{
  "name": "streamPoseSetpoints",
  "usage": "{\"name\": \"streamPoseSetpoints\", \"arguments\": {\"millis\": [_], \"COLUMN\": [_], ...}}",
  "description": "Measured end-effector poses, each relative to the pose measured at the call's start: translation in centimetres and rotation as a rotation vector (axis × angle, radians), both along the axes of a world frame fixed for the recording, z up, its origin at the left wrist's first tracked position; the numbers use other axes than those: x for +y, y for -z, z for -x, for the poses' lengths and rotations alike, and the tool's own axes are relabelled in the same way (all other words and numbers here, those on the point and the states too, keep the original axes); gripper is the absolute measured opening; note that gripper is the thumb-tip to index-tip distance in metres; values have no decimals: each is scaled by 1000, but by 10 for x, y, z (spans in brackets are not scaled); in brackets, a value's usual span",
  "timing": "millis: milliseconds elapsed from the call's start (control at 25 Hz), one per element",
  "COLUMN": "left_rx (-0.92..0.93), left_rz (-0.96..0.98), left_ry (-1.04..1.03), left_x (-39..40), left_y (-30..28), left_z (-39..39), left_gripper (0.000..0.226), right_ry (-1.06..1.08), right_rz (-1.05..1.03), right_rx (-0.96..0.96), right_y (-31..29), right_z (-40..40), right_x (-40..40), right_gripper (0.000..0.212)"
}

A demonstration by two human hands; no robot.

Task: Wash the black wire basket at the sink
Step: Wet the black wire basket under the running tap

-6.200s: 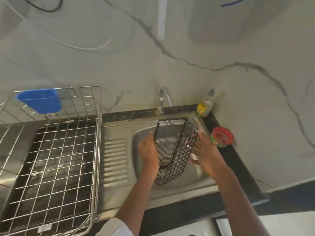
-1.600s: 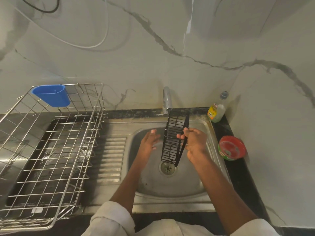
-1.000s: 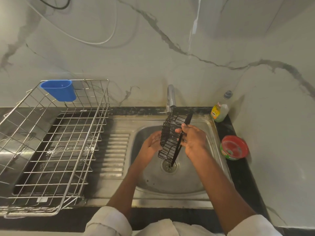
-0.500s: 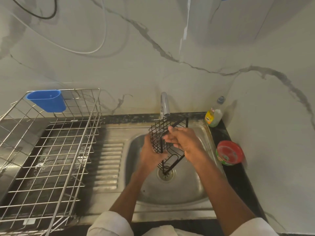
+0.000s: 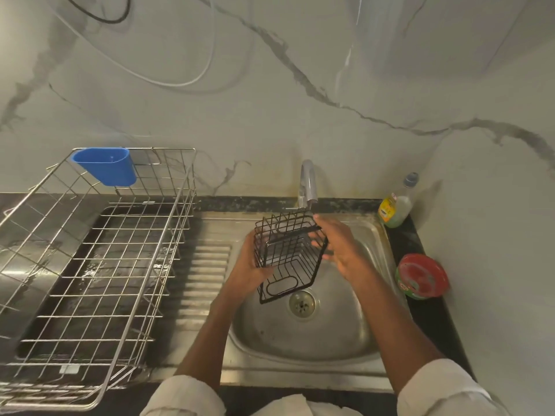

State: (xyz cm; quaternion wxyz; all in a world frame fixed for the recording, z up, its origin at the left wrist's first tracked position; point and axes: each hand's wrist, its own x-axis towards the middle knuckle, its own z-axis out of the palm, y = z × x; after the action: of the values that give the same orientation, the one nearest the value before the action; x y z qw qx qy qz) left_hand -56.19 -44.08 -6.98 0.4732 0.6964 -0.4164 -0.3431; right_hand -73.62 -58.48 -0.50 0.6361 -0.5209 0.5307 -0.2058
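1. Left of the sink (image 5: 300, 360): steel drying rack (image 5: 99, 265) w/ blue cup (image 5: 103, 166) clipped at its back rail, well apart from the work.
2. At the sink: we hold the black wire basket (image 5: 286, 256) tilted above the bowl, just below the tap (image 5: 307, 184), clear of the drain (image 5: 302, 302). Left hand (image 5: 250, 265) has fingers clamped on its left wall; right hand (image 5: 341, 250) lies on the right side, fingers spread & loosely curled on the wire.
3. Our read: rinse in progress. Water flow can't be made out. Rotate each face under the spout; keep left grip firm, since wet wire prob. slips.
4. Right of the sink: soap bottle (image 5: 395, 205), red-lidded tub (image 5: 422, 276) on the counter.
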Motion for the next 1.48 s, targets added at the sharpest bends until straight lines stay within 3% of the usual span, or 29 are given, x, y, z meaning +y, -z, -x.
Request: {"name": "streamPoseSetpoints", "arguments": {"millis": [80,160,360,600,720,920,1040,1120,1280,1480], "left_rx": [-27,-47,-91,-169,-85,195,159,80,-60,59], "left_rz": [-15,-22,-151,-258,-227,-140,-126,-128,-146,-101], "left_ry": [37,39,11,38,-46,-180,-188,-143,-8,128], "left_x": [-20,-41,-98,-138,-136,-101,-98,-108,-131,-127], "left_y": [-3,-9,-11,2,8,21,26,17,1,2], "left_z": [3,11,33,49,46,27,25,29,33,40], "left_gripper": [92,76,45,27,29,42,31,26,34,50], "right_ry": [82,140,250,323,177,-243,-482,-441,-134,6], "right_rz": [-18,-17,-3,-54,-76,158,207,307,444,471], "right_rx": [-19,-44,-49,9,59,159,220,309,365,459], "right_y": [-4,-6,-2,-5,-9,-9,-8,-5,-3,-1], "right_z": [8,18,49,78,79,65,57,54,59,69], "right_x": [-3,-7,-20,-30,-29,-26,-30,-29,-12,-9], "right_gripper": [26,22,49,52,58,105,106,90,65,77]}}
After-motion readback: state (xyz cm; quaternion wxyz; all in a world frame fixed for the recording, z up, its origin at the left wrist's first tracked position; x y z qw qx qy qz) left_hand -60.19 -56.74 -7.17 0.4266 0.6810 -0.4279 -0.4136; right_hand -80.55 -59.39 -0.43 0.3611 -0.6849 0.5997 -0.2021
